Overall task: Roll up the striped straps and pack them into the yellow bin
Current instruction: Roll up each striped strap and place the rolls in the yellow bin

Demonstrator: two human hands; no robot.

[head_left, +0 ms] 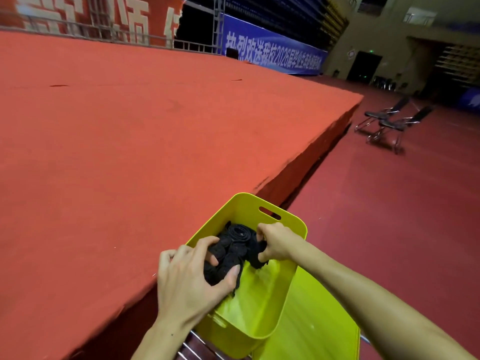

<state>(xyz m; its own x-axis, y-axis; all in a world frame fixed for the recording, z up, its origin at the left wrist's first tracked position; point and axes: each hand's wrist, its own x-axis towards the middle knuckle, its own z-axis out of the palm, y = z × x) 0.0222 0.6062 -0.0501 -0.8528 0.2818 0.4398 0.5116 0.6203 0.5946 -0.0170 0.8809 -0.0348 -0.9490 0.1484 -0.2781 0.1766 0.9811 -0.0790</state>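
Note:
A yellow bin with a handle slot stands in front of me at the edge of the red stage. Several dark rolled straps lie bunched at its far end; stripes do not show in the dim light. My left hand reaches in over the left rim, its fingers and thumb curled round the near side of the bundle. From the right, my right hand grips the far side of the same bundle with its fingers curled into it. The near half of the bin's floor is bare.
The red carpeted stage fills the left, its edge running diagonally past the bin. A yellow lid or second bin lies under the bin's right side, on a metal rack. Two folding chairs stand on the dark red floor at the right.

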